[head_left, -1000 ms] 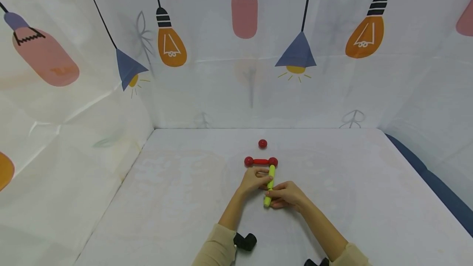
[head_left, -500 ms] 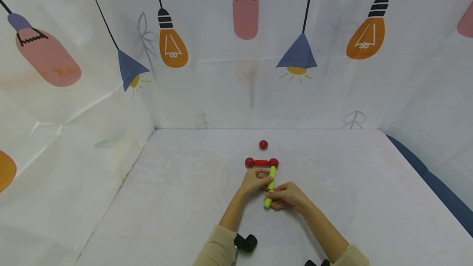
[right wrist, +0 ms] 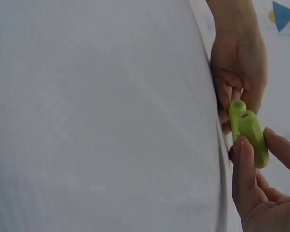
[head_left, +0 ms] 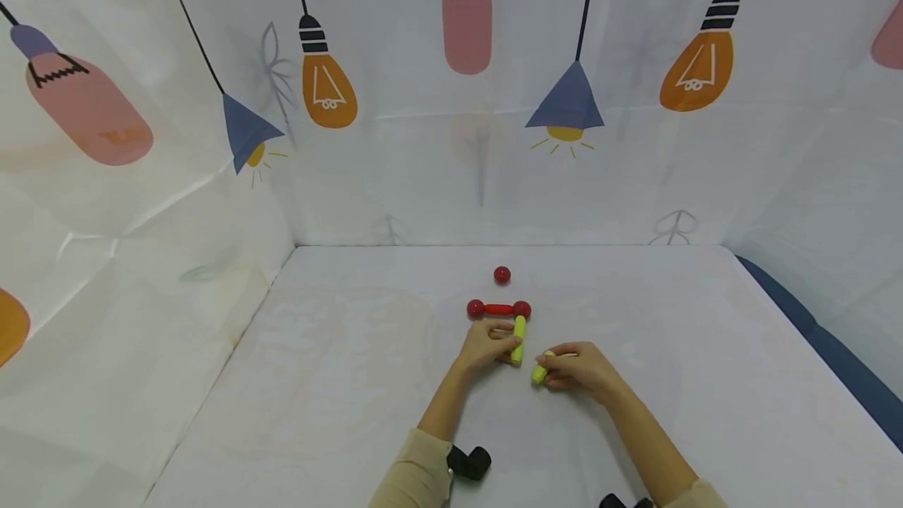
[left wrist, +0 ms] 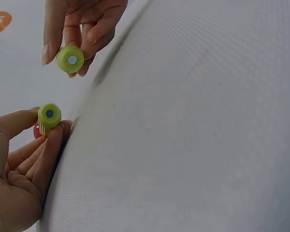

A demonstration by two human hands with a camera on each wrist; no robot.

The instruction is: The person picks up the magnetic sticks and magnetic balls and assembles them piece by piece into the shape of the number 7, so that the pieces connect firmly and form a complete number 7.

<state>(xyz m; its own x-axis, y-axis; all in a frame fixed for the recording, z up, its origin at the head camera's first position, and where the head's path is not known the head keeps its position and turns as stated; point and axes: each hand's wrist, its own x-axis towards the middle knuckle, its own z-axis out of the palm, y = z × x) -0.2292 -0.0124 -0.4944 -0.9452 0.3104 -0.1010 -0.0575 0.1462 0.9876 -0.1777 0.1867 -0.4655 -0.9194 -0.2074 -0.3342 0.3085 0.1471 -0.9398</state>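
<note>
My left hand [head_left: 485,345] pinches a yellow-green magnetic stick [head_left: 518,342] between thumb and fingers. The far end of this stick meets a red ball [head_left: 521,310], which is joined by a short red stick [head_left: 498,309] to a second red ball [head_left: 476,309]. To the right, my right hand [head_left: 584,371] pinches another yellow-green magnetic stick [head_left: 540,371], tilted and apart from the first. Small round metal-like discs show in the ends of both yellow-green sticks in the left wrist view, the left one [left wrist: 50,115] being lower than the right one [left wrist: 71,60].
A loose red ball [head_left: 502,275] lies beyond the red piece. The white table [head_left: 339,382] meets a white sheet [head_left: 409,179] printed with lamps at its back and left side. A dark blue shape [head_left: 811,324] runs along the right edge.
My right hand has moved right with its yellow-green stick, parting it from the near end of the other stick. The left hand and the red pieces have stayed in place.
</note>
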